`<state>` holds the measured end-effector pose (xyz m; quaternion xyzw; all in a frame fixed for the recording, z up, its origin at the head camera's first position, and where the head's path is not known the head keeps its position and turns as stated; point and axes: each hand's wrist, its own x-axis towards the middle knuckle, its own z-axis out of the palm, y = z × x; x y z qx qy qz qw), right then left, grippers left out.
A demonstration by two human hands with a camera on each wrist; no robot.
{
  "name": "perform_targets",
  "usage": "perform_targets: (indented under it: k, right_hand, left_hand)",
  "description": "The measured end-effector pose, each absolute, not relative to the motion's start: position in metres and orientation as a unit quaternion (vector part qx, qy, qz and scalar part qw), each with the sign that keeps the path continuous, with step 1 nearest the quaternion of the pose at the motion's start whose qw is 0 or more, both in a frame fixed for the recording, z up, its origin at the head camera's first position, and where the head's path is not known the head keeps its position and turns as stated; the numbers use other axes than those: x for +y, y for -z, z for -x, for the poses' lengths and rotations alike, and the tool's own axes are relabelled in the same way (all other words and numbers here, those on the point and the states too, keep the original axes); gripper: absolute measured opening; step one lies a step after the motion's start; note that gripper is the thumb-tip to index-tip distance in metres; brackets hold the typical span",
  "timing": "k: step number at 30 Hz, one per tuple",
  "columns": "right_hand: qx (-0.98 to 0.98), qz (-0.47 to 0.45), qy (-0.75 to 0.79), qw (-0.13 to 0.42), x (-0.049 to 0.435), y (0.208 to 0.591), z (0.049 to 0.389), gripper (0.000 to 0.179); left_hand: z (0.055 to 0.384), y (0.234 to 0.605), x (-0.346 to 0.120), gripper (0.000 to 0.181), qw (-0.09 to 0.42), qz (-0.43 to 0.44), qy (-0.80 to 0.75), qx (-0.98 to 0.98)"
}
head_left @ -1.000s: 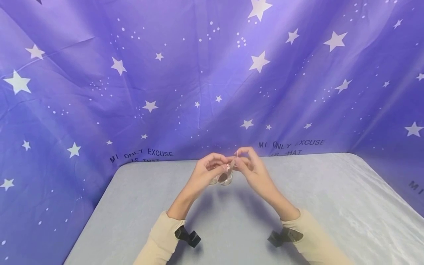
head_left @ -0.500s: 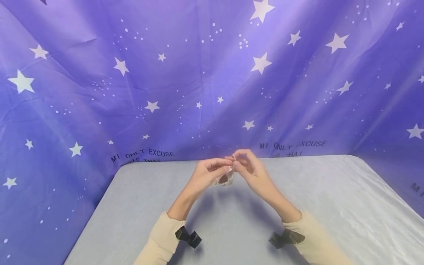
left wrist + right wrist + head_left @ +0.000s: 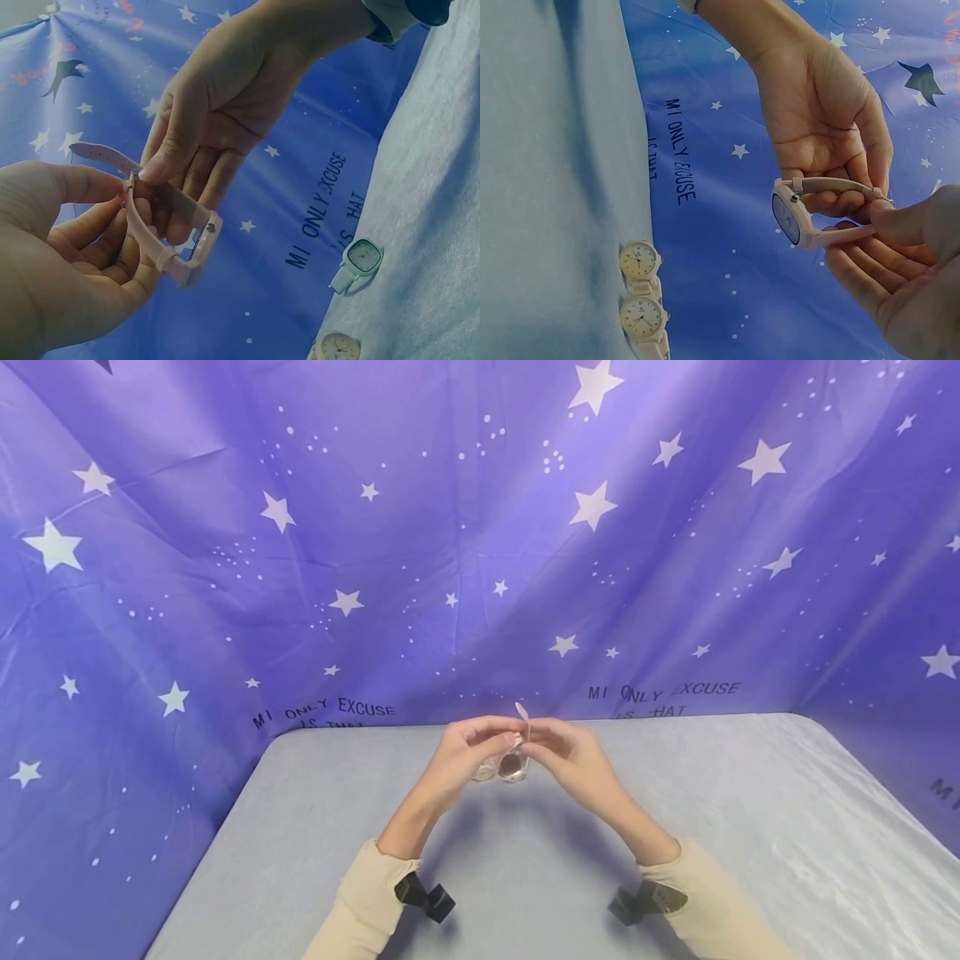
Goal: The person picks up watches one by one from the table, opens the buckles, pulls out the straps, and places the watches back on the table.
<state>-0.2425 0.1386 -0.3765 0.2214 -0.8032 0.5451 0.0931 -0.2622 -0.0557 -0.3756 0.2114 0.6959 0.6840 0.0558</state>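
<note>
A pink-strapped wristwatch (image 3: 512,766) hangs above the table between my hands, its strap formed into a loop and its dial facing outward. My left hand (image 3: 455,756) pinches the strap near the buckle with thumb and index finger. From the other side my right hand (image 3: 577,760) pinches the same spot, its thumb on the strap. The loose strap end (image 3: 105,155) sticks out past the buckle and shows upright between the hands in the head view. Fingertips partly hide the buckle. In the right wrist view the watch case (image 3: 791,214) shows side-on with its crown.
A mint green watch (image 3: 363,256) and a cream watch (image 3: 339,347) lie on the pale cloth-covered table (image 3: 300,860). Two cream watches (image 3: 640,260) show in the right wrist view. A purple star-printed curtain (image 3: 420,543) hangs behind the table.
The hands have come closer together at the strap. The right fingers have lowered and straightened somewhat, and the strap end now stands up between the hands.
</note>
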Motion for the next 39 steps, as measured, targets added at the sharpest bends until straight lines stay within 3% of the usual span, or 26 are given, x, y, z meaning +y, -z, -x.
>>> perform_targets:
  k: [9,22,39]
  right_hand:
    - [-0.81,-0.192,-0.545,0.102,0.1377,0.3775,0.2447,0.026]
    - [-0.805,-0.2,-0.549,0.096,0.1374,0.376,0.2452,0.025]
    - [-0.804,-0.209,-0.55,0.088,0.1433,0.3753,0.2441,0.02]
  left_hand:
    - [0.2629,0.3772,-0.0571,0.032,0.05,-0.225,-0.668,0.707]
    - [0.2627,0.375,-0.0637,0.031,-0.008,-0.227,-0.617,0.753]
    - [0.2671,0.3757,-0.0649,0.02,0.012,-0.272,-0.621,0.735]
